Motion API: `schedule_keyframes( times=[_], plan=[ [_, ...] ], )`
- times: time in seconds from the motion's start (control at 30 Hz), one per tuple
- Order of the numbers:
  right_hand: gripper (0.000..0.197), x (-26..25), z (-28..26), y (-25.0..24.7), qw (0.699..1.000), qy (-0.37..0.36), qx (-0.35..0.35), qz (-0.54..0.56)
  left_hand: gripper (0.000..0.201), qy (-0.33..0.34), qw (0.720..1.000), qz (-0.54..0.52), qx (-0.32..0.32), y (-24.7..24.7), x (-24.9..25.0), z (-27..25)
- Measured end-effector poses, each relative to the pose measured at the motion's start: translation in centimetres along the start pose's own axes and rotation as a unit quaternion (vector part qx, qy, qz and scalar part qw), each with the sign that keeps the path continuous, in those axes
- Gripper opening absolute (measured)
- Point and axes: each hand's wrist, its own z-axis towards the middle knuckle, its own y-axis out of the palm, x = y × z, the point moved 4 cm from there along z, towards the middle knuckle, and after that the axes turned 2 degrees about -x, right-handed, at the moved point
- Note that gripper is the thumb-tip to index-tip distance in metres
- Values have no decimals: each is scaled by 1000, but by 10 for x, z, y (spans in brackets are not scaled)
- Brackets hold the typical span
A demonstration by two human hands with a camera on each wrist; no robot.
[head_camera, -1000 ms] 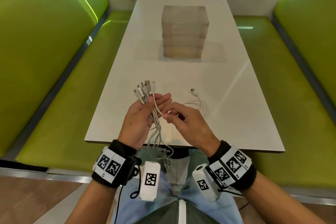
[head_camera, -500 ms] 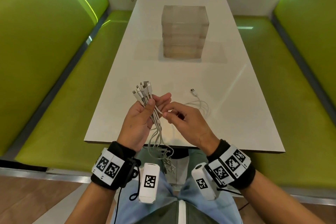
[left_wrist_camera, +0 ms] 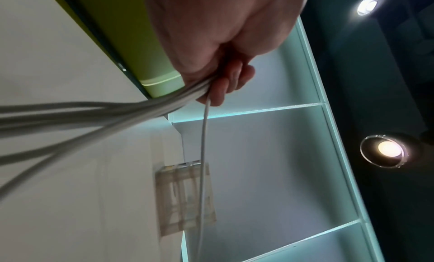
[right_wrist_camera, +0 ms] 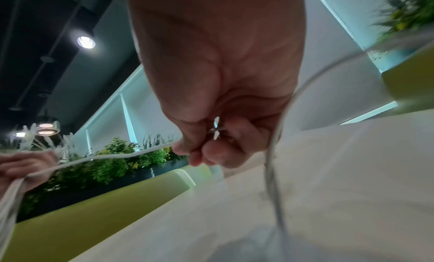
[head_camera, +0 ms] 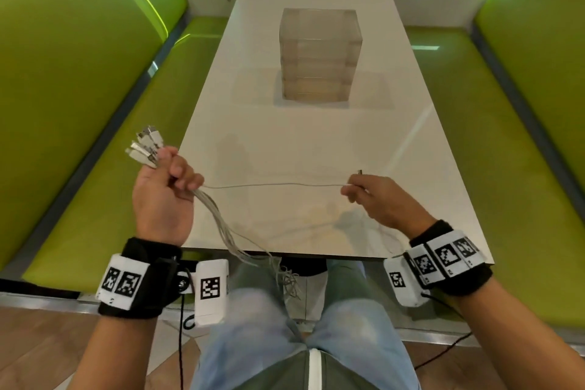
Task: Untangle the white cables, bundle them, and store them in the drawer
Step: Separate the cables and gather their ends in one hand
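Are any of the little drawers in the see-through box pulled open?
No, in the head view every drawer of the clear drawer box sits flush and closed on the white table.

Green benches flank a white table; wood floor.

A long white table is seen running away from the camera between 2 green benches — 1 along each side. A clear plastic drawer box is set on the table past its middle, with 4 stacked levels made out through the front. Faint shadows are cast on the glossy top near the front edge.
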Motion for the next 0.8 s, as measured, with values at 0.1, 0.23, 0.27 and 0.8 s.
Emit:
schedule_keyframes(
  times=[0.1,0.23,0.27,0.8],
  plan=[
    [36,-9,-6,-8,995,1,17,95,25,-30,998,60,-5,4,-13,-4],
    [37,-50,-13,0,952,-43,-14,301,33,-78,968,215,-99,41,-46,-27],
    [37,-60,-14,5,948,-55,-30,313,36,-82,959,237,-128,50,-53,-33],
    [31,-60,-14,13,989,-9,-99,110,33,-52,992,83,-85,43,-44,-27]
  ],
)
